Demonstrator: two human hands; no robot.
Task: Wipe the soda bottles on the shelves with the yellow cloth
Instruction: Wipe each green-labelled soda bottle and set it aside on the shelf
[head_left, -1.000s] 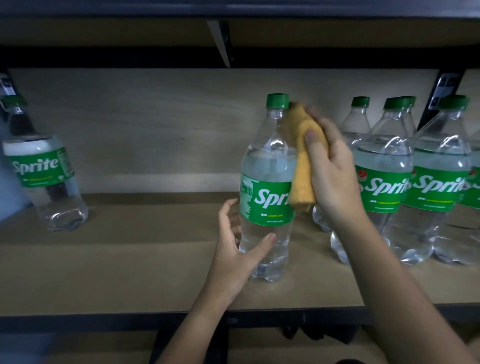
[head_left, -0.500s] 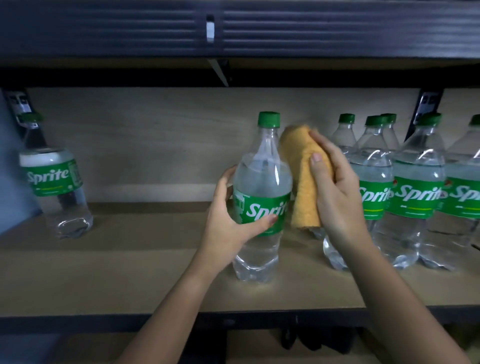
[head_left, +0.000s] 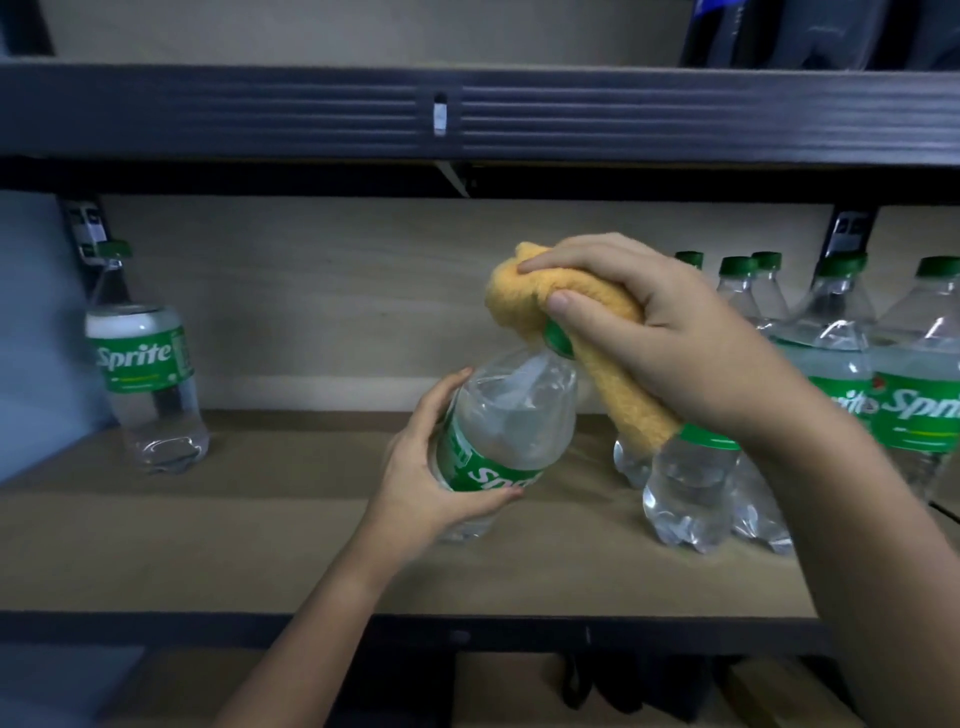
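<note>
The tilted bottle (head_left: 511, 415) was seen to be clear, glossy plastic, banded by a smooth green label. Over its cap, a yellow cloth (head_left: 582, 312) of soft, nubby, matt weave was draped. Beneath the bottle, the shelf board (head_left: 260, 545) looked like matt brown fibreboard, edged by a dark, ribbed metal rail (head_left: 208, 111) above.

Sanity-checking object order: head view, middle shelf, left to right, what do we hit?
Lone Sprite bottle by the left post → left hand gripping the tilted bottle → yellow cloth over its cap, held by the right hand → cluster of standing Sprite bottles at the right.
</note>
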